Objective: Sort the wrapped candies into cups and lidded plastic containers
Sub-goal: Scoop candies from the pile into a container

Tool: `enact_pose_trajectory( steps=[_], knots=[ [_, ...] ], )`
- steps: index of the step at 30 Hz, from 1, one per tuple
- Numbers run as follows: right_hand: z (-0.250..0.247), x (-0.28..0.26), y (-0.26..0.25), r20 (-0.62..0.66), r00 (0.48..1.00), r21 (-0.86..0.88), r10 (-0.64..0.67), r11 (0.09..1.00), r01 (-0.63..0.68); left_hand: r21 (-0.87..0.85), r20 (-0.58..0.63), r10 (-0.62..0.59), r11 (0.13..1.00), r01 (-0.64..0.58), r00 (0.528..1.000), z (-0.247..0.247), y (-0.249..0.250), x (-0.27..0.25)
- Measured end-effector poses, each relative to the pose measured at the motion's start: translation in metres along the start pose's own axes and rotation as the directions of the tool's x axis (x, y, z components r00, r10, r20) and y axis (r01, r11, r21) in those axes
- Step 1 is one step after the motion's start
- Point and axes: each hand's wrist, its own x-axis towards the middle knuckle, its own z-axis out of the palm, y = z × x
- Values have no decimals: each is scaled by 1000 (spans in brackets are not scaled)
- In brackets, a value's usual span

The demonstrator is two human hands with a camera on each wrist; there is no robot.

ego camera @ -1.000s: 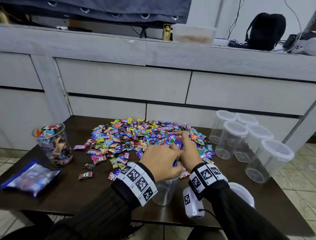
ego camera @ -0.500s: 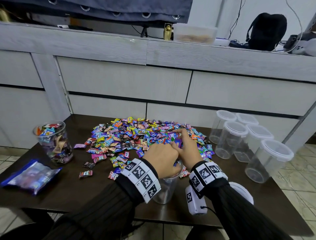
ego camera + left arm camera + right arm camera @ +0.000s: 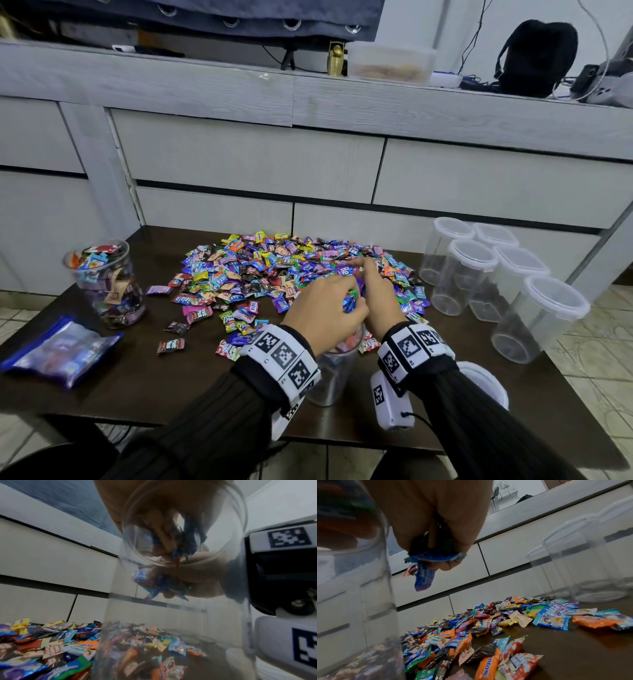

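Above the clear cup point(image 3: 334, 371) at the bench point(image 3: 144, 383) front | left hand point(image 3: 323, 308) grip: blue wrapped candies point(image 3: 350, 303) bunched | right hand point(image 3: 436, 520) grip: pinching blue candy point(image 3: 423, 580) | I judge wrappers light, slippery, crinkly; pinch crimped ends.

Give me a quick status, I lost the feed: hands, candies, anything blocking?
Left hand holds blue candies above clear cup. Right hand grips blue candies over pile. Nothing blocking.
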Motion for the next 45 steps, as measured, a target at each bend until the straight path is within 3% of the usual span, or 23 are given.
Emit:
enact_pose_trajectory(
  steps=[10, 14, 16, 25, 29, 31, 36, 40, 45],
  knots=[
    [-10, 1, 12, -74, 997, -3, -31, 1000, 31, -115, 30, 99, 989, -95, 995, 1, -12, -5],
    [-16, -1, 12, -96, 994, -15, -60, 998, 59, 103, 5, 115, 988, -115, 993, 4, -14, -7],
    [-18, -1, 12, -100, 994, -11, -49, 999, 48, 129, 21, 85, 988, -87, 996, 2, -15, -7],
    [-22, -2, 11, -105, 994, 6, -8, 1000, 9, -79, 142, -75, 993, 87, 987, -1, -30, -9],
    [-22, -3, 10, -95, 995, 10, 1, 1000, 0, -213, 147, -92, 969, 122, 985, -1, -31, -11],
    [-23, -3, 8, -97, 995, 11, -6, 1000, 7, -331, 127, -124, 930, 160, 984, -2, -31, -13],
    [-32, -1, -7, -150, 987, 51, -63, 996, 71, -677, 139, -134, 711, 193, 981, -4, -48, -30],
    [-30, -2, -29, -226, 964, 150, -142, 972, 179, -643, 220, -55, 743, 187, 974, -4, -63, -43],
    [-8, -18, -45, -260, 945, 300, -199, 913, 275, -594, 232, -83, 777, 208, 969, 7, -73, -43]
  ],
)
